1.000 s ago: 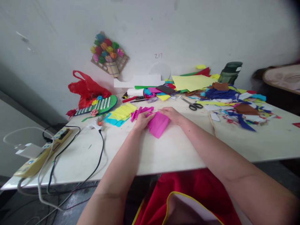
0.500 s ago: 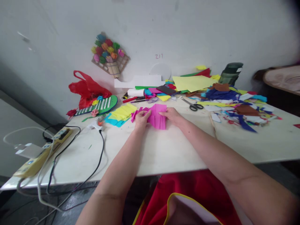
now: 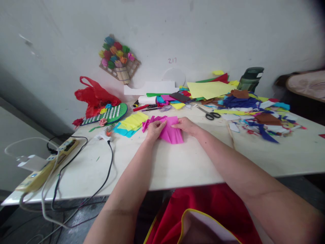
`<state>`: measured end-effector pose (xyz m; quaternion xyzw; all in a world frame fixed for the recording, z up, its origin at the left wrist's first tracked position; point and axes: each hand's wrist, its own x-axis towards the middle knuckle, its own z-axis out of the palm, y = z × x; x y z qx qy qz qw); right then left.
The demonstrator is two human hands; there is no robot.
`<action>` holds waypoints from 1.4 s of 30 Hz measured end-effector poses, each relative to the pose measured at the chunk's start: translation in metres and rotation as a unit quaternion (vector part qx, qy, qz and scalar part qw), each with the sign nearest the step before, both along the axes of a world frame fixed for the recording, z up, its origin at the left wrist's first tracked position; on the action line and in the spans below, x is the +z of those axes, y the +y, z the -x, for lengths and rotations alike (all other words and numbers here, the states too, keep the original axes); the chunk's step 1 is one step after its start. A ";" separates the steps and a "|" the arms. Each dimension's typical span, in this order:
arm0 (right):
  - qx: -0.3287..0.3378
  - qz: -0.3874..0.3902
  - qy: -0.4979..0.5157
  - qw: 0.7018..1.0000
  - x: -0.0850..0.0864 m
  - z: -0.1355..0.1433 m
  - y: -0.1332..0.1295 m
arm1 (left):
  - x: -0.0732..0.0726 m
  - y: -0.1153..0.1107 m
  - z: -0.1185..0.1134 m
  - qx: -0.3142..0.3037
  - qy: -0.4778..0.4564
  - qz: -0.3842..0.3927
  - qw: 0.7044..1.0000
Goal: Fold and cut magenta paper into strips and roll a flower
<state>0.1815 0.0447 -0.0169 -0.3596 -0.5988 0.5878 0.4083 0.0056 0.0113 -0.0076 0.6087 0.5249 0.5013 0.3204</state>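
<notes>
A bright pink sheet of creased paper [image 3: 172, 133] is held between my two hands above the white table [image 3: 185, 166]. My left hand [image 3: 155, 130] pinches its left side, and my right hand [image 3: 185, 126] pinches its upper right edge. More pink folded pieces [image 3: 152, 120] lie just behind my left hand. To the left of them, yellow paper pieces [image 3: 134, 121] rest on blue paper [image 3: 126, 132].
Scissors [image 3: 212, 116] and a pile of coloured scraps [image 3: 266, 118] are to the right, with a dark green bottle [image 3: 250, 80] behind. A power strip [image 3: 38, 178] with cables, a glue gun [image 3: 105, 135] and a red bag [image 3: 93, 95] are on the left.
The pink sheet has tilted, its lower edge shifting right and toward me. My left hand has moved slightly right along it, and my right hand is a little lower.
</notes>
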 end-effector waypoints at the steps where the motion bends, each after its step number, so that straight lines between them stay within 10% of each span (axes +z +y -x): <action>1: -0.002 -0.001 -0.004 1.000 0.000 0.000 0.000 | 0.000 0.000 0.000 0.001 0.011 -0.005 1.000; 26: -0.081 -0.158 -0.081 0.981 0.010 0.005 -0.009 | -0.002 0.004 0.001 0.042 -0.039 -0.014 0.998; 42: -0.079 -0.091 0.058 0.991 0.009 0.009 -0.010 | -0.003 0.006 0.003 0.049 -0.101 0.021 0.993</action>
